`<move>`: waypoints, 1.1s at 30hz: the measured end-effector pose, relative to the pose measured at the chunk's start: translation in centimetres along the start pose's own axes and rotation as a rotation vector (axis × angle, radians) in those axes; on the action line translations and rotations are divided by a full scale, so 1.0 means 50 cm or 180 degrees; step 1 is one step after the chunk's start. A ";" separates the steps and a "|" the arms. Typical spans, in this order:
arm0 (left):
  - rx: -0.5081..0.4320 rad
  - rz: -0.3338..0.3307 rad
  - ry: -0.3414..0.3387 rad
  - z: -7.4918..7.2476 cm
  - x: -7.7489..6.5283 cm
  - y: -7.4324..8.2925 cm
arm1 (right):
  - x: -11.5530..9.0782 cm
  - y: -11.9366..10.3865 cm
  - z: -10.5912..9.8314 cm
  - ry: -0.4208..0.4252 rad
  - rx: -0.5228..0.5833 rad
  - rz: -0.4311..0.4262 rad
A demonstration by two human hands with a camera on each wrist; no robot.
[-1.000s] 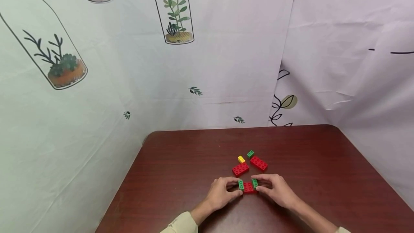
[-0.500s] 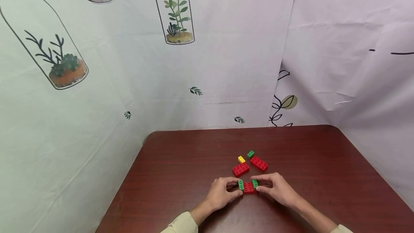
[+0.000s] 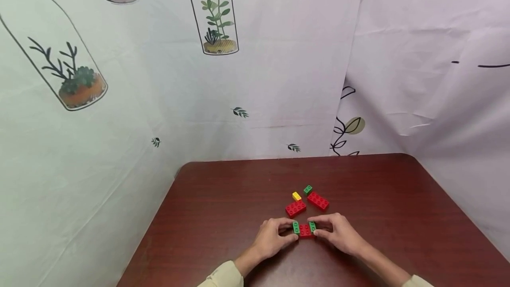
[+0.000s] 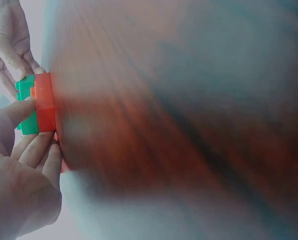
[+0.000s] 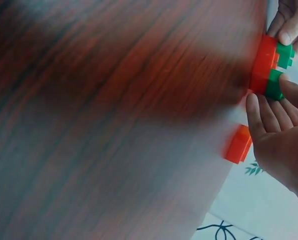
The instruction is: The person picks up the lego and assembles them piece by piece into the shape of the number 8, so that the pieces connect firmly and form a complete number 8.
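The red base brick [image 3: 305,231] lies flat, studs up, with four studs showing along its middle. On its left end sits the left green brick [image 3: 296,227], studs up, running front to back, pinched between the left hand [image 3: 275,237]'s thumb and fingers. On its right end sits the right green brick [image 3: 312,226], likewise upright, in the right hand [image 3: 338,231]'s pinch. The two green bricks stand apart across the base brick. Beyond the base brick lie two loose red bricks [image 3: 295,208], and farther beyond it, a yellow brick [image 3: 296,196] and a loose green brick [image 3: 308,190].
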State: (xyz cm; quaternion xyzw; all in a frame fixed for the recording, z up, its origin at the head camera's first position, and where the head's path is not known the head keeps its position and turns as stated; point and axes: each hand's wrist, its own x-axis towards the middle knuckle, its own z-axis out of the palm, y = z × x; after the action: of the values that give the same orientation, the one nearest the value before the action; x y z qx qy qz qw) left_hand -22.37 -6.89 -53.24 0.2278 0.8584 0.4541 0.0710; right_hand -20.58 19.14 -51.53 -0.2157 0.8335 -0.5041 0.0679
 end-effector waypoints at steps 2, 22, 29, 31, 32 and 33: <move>0.0008 -0.0002 -0.0004 0.000 0.000 -0.001 | 0.000 0.001 0.001 0.0000 0.0021 -0.0021; 0.0089 0.0223 0.0210 -0.063 0.037 0.012 | -0.006 0.014 0.001 -0.0004 0.0270 0.0039; 0.0546 -0.0134 0.0140 -0.049 0.067 0.005 | -0.008 0.020 0.002 -0.0023 0.0392 0.0064; 0.0597 -0.0236 0.0102 -0.039 0.071 0.004 | -0.009 0.019 0.003 -0.0019 0.0403 0.0059; 0.0652 -0.0259 0.0100 -0.033 0.073 0.002 | -0.009 0.018 0.003 -0.0015 0.0400 0.0060; 0.0697 -0.0262 0.0108 -0.028 0.074 0.001 | -0.009 0.019 0.003 -0.0008 0.0387 0.0070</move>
State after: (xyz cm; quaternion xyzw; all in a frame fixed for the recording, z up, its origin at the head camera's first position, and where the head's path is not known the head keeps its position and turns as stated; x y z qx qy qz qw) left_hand -26.08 -6.23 -52.05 0.1910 0.9126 0.3581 0.0497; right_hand -20.42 19.58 -52.45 -0.2025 0.8036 -0.5528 0.0875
